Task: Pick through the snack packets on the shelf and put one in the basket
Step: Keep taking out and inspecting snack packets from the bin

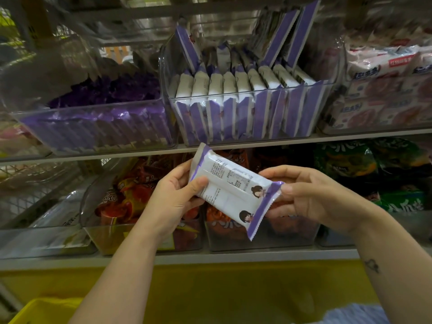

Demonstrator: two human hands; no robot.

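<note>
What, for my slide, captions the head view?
Left hand and right hand hold a purple-edged snack packet below a clear bin.

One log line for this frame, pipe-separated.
phase: inspecting | left hand: grips packet | right hand: pinches packet end | basket: packet not in yet

Cannot read the fine print on the white-and-purple packet [230, 190], nor follow the fingers of the left hand [174, 197] and right hand [313, 195] where they pass behind it. Loses the yellow basket [39, 309] to the lower left corner, leaving only a rim, and the pink packets [385, 90] to the right edge. Cannot tell apart the blurred purple packets [98, 127] at the left.
</note>
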